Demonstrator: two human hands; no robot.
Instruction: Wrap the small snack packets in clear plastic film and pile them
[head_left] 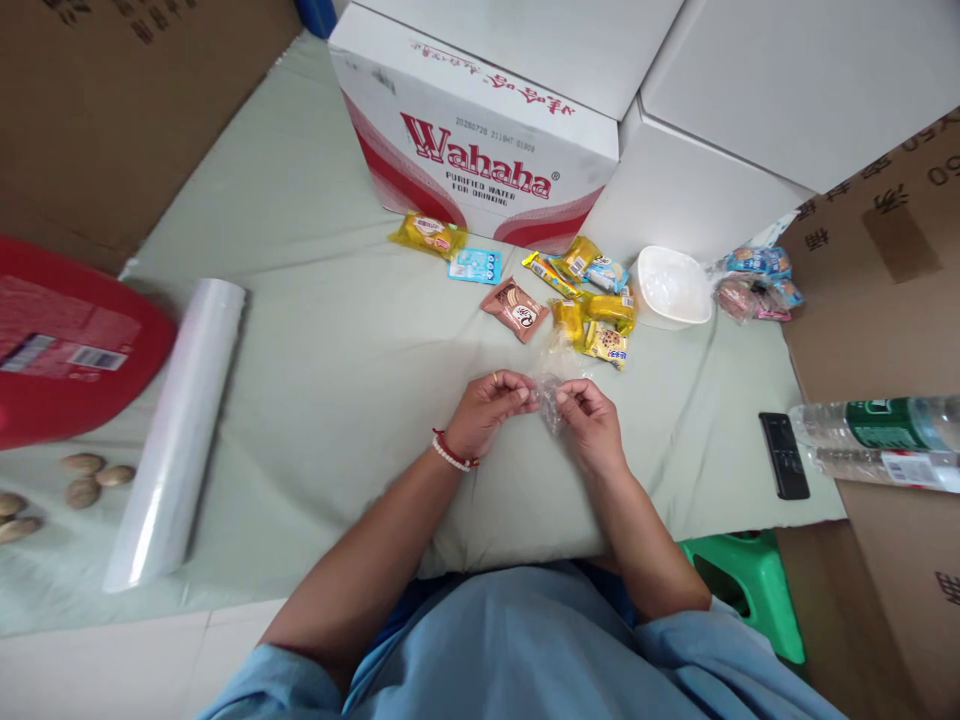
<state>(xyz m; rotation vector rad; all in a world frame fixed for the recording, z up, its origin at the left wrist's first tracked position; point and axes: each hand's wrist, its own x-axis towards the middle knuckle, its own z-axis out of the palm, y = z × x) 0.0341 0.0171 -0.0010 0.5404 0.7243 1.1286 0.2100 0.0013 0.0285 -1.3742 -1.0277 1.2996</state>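
Observation:
A clear plastic bag (551, 400) is stretched between my two hands, its far end lying against the wrapped snacks. My left hand (491, 408), with a beaded bracelet at the wrist, pinches one side of its gathered edge. On the other side my right hand (592, 418) grips the plastic between thumb and fingers. Just beyond lie a brown snack packet (515, 309), a yellow cookie packet (606, 343), several yellow-wrapped snacks (611, 311) and a thin yellow stick packet (552, 275). Whether anything sits inside the bag I cannot tell.
A white bowl (673, 288) stands right of the snacks, near bagged packets (757, 283). A Wahaha carton (480, 150) borders the back. Leftward are a plastic film roll (176, 430), walnuts (84, 490) and a red container (75, 340). A phone (784, 456) and bottles (885, 424) lie right.

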